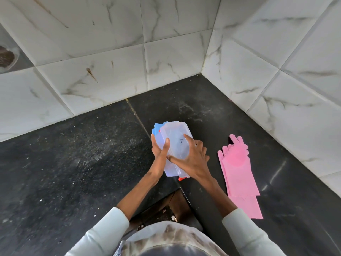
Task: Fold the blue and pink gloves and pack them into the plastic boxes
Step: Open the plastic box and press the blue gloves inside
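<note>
Two hands are in view, and both hold one stack of translucent plastic boxes. How many boxes are in the stack I cannot tell, but at least two rims show. Both forearms reach forward from pale sleeves and meet at the stack above the dark counter.

The right hand lies on top of the stack with its fingers spread wide. The thumb points left across the near part of the upper box and the index finger presses on its top face. The left hand grips the left side of the stack, thumb up on the top face, and the other fingers wrapped around the left edge.

A small red-orange piece sticks out under the near end of the stack, below the right wrist. Something blue, maybe a blue glove, shows at the far left corner of the stack, beyond the left hand.

To the right of the right hand, apart from it, two pink gloves lie flat on the counter, one over the other, with the fingers pointing away.
</note>
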